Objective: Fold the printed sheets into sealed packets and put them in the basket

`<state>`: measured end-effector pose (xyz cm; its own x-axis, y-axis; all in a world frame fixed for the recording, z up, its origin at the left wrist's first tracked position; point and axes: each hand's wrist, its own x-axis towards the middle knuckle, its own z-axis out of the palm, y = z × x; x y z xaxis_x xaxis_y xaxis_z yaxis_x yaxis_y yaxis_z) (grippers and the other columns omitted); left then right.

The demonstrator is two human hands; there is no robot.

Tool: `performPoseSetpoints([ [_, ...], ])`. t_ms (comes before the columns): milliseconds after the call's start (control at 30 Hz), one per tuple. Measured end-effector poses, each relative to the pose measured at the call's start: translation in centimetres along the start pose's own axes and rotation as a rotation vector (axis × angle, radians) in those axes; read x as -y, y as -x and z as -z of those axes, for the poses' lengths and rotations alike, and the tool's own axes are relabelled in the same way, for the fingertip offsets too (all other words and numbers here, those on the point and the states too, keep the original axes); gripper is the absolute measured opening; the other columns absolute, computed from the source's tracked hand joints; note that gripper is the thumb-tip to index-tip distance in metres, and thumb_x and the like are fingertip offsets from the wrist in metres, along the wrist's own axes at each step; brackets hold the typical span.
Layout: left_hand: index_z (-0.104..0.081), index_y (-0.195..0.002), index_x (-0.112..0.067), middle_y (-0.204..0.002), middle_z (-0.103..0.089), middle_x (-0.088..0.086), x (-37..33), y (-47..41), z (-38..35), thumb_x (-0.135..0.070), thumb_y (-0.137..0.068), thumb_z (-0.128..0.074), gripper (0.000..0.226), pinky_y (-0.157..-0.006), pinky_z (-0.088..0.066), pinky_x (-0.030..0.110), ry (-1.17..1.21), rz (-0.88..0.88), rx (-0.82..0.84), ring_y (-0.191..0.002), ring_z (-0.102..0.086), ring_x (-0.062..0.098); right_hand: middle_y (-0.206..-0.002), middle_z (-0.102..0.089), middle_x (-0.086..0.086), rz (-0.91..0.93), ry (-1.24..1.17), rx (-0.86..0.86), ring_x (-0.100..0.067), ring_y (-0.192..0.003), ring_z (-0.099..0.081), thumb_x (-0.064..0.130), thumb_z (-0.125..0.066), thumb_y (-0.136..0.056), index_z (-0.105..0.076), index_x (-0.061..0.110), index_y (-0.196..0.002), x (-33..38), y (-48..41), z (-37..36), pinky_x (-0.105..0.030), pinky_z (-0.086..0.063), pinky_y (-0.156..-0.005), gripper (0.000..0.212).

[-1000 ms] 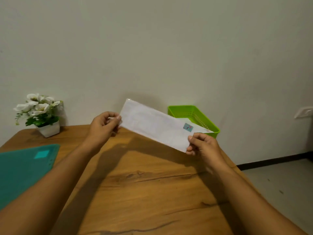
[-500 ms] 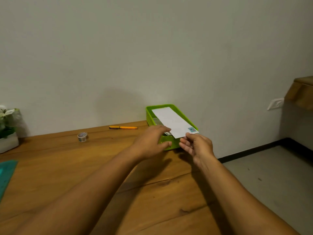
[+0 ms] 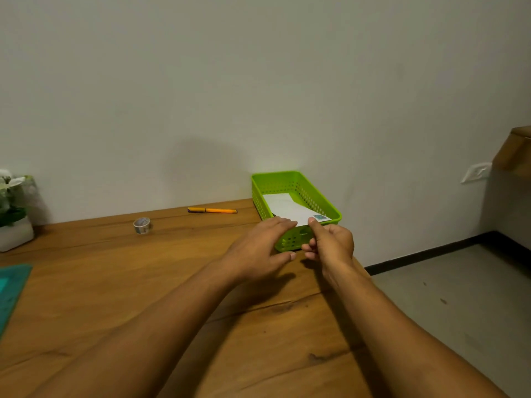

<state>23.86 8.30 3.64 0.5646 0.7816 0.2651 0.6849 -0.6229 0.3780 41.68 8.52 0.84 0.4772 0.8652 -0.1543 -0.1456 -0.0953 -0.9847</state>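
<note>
From the head camera, the folded packet (image 3: 290, 209) lies inside the green basket (image 3: 275, 175), its far end down on the floor and its near end propped on the near rim; a small blue-green sticker marks the near right corner. The left hand (image 3: 258, 248) is spread, straight fingertips at the packet's near edge; the right hand (image 3: 333, 242) has its thumb tip on that edge and its fingers curled below, though whether they pinch the paper cannot be told.

The likely risk is that the propped end catches on the rim and the packet slides out, or that a push creases it; thin paper buckles easily.

The basket is perforated rectangular plastic, glossy; the packet is flat matte white; the wooden table (image 3: 143, 282) is grained and smooth, with an orange pen (image 3: 212, 210) and a tape roll (image 3: 142, 225).
</note>
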Motion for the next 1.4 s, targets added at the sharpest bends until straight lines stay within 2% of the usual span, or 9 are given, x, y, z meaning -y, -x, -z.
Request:
performPoseSetpoints([
  [200,-0.038,-0.157,-0.023,-0.162,-0.036,0.0,0.2,2.7,1.1,-0.038,-0.093,-0.069,0.072,-0.121,-0.023,0.026,0.053,0.043,-0.013,-0.15,-0.029,0.014,-0.05,-0.058,-0.004,0.139,0.139,0.022,-0.022,-0.047,-0.065,0.037,-0.07,-0.097,-0.054,0.013,-0.063,-0.2,1.5,-1.1,-0.034,-0.05,-0.05,0.044],
  [400,-0.034,-0.158,-0.031,-0.163,-0.031,-0.008,3.9,10.4,4.1,-0.042,-0.097,-0.064,0.069,-0.114,-0.024,0.022,-0.009,0.244,-0.025,-0.147,-0.029,0.01,-0.051,-0.061,-0.005,0.375,0.376,0.271,-0.029,-0.052,-0.065,0.042,-0.068,-0.095,-0.052,0.014,-0.065,-1.5,6.3,-5.6,-0.045,-0.055,-0.062,0.044],
  [500,-0.033,-0.157,-0.037,-0.162,-0.031,-0.01,6.2,15.2,6.1,-0.046,-0.097,-0.063,0.068,-0.118,-0.031,0.034,-0.032,0.41,-0.036,-0.147,-0.031,0.014,-0.06,-0.064,-0.005,0.495,0.607,0.417,-0.026,-0.058,-0.062,0.056,-0.064,-0.086,-0.057,0.016,-0.069,-2.6,8.8,-8.5,-0.044,-0.052,-0.06,0.044],
  [600,-0.033,-0.156,-0.037,-0.162,-0.032,-0.006,8.2,19.2,7.9,-0.049,-0.096,-0.062,0.067,-0.122,-0.031,0.044,-0.08,0.568,-0.059,-0.148,-0.03,0.015,-0.065,-0.063,0.004,0.584,0.805,0.551,-0.019,-0.065,-0.061,0.047,-0.068,-0.091,-0.059,0.022,-0.073,-3.2,11.3,-10.9,-0.04,-0.051,-0.064,0.032],
  [733,-0.033,-0.155,-0.034,-0.166,-0.025,0.001,10.7,23.3,9.7,-0.059,-0.096,-0.055,0.068,-0.125,-0.02,0.054,-0.28,0.815,-0.107,-0.153,-0.02,0.023,-0.097,-0.068,0.01,0.698,0.977,0.675,-0.013,-0.093,-0.062,0.051,-0.065,-0.095,-0.068,0.028,-0.097,-4.0,13.2,-13.4,-0.039,-0.054,-0.084,0.023],
  [833,-0.03,-0.158,-0.03,-0.169,-0.015,0.011,13.0,25.8,10.4,-0.07,-0.095,-0.043,0.076,-0.124,-0.012,0.062,-0.355,1.026,-0.094,-0.156,-0.01,0.034,-0.126,-0.063,0.008,0.745,1.081,0.724,-0.014,-0.117,-0.056,0.056,-0.059,-0.097,-0.063,0.031,-0.129,-4.3,13.8,-14.9,-0.039,-0.053,-0.097,0.04],
  [900,-0.027,-0.159,-0.028,-0.17,-0.01,0.014,14.3,27.0,10.4,-0.077,-0.094,-0.035,0.082,-0.123,-0.012,0.064,-0.35,1.121,-0.042,-0.156,-0.008,0.038,-0.136,-0.058,0.005,0.78,1.148,0.735,-0.018,-0.125,-0.052,0.058,-0.055,-0.099,-0.057,0.028,-0.14,-4.4,13.8,-15.8,-0.04,-0.05,-0.102,0.051],
  [1233,-0.014,-0.163,-0.028,-0.171,-0.005,0.011,13.7,26.0,9.0,-0.08,-0.093,-0.023,0.088,-0.125,-0.004,0.061,-0.316,0.968,0.087,-0.158,-0.003,0.031,-0.146,-0.051,-0.002,0.882,1.318,0.748,-0.024,-0.135,-0.045,0.065,-0.042,-0.1,-0.053,0.024,-0.142,-5.8,12.4,-17.3,-0.042,-0.037,-0.112,0.06],
  [1400,-0.014,-0.163,-0.028,-0.171,-0.007,0.01,13.7,25.4,8.9,-0.081,-0.093,-0.024,0.088,-0.124,-0.005,0.061,-0.327,0.967,0.048,-0.158,-0.004,0.031,-0.142,-0.052,0.001,0.931,1.288,0.742,-0.021,-0.131,-0.046,0.067,-0.042,-0.099,-0.054,0.026,-0.14,-5.9,11.5,-18.0,-0.041,-0.037,-0.111,0.059],
])
